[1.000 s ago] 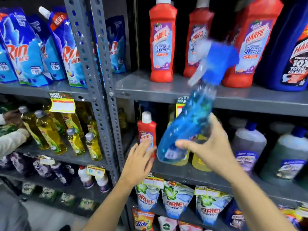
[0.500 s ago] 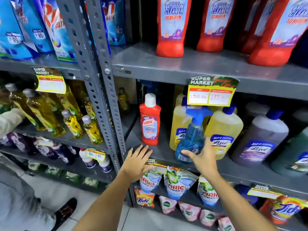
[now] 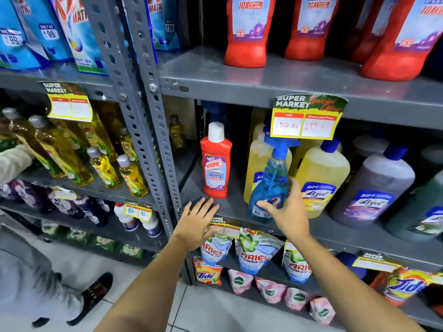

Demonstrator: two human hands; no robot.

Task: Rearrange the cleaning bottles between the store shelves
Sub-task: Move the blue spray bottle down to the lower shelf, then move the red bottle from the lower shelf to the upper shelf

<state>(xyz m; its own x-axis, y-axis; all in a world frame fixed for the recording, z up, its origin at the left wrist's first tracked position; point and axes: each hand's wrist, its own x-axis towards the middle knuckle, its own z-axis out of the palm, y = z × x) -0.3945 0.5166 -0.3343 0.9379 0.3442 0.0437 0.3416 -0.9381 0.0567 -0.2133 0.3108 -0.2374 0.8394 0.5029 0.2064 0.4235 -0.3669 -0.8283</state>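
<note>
A blue spray bottle [image 3: 271, 188] stands upright at the front of the middle shelf [image 3: 235, 209], ahead of yellow Lizol bottles [image 3: 321, 178]. My right hand [image 3: 287, 212] is at its base with fingers spread; the thumb lies across the lower label and the fingers reach up along its right side, not closed round it. My left hand [image 3: 196, 224] hovers flat and empty at the shelf's front edge, just below a small red Harpic bottle [image 3: 215, 164].
Large red Harpic bottles [image 3: 247, 32] fill the shelf above. Grey and green Lizol bottles [image 3: 374, 185] stand to the right. A slotted steel upright [image 3: 153, 140] splits the racks. Left of it are yellow dish-soap bottles [image 3: 105, 168] and another person's sleeve [image 3: 12, 161] and shoe [image 3: 96, 293].
The blue spray bottle came down from the air onto the middle shelf. My right hand's grip has loosened around its base. My view tilted downward.
</note>
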